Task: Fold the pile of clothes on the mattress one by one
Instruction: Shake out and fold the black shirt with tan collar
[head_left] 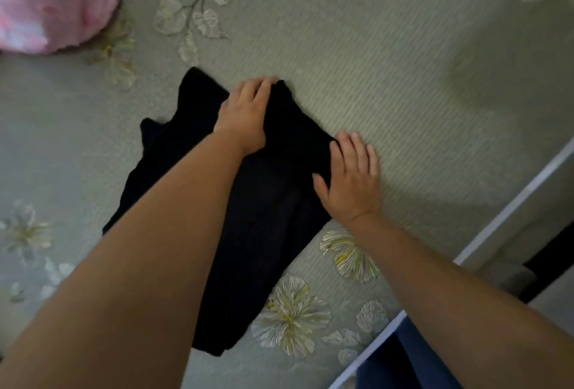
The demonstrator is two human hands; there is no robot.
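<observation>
Fingers point(261, 85) of the left hand point(245, 115) lie fairly straight and close together on the far corner of the black garment point(264, 202), their tips at its upper edge, pressing flat and gripping nothing. Fingers point(357, 143) of the right hand point(351, 177) are likewise extended and slightly spread; the palm and thumb rest on the garment's right edge, while the fingertips reach past that edge onto the mattress point(403, 62). Both hands are released, flat and clasping no fabric. The black garment lies spread on the mattress at the centre of the view, running as a long dark shape from about 11 o'clock down to about 6 o'clock, with a flap of fabric extending toward 9 o'clock under the left forearm. Its fabric is too dark to show seams or folds. The left hand sits at 12 o'clock of the garment, the right hand at 3 o'clock of it, the two hands near each other but apart. The mattress cover is pale green with a ribbed texture and printed flowers point(295, 317) near the lower edge. A pink cloth point(46, 0) lies at 10 o'clock of the view, well apart from the garment. The mattress edge, trimmed in white piping point(512, 202), runs diagonally at 4 o'clock.
</observation>
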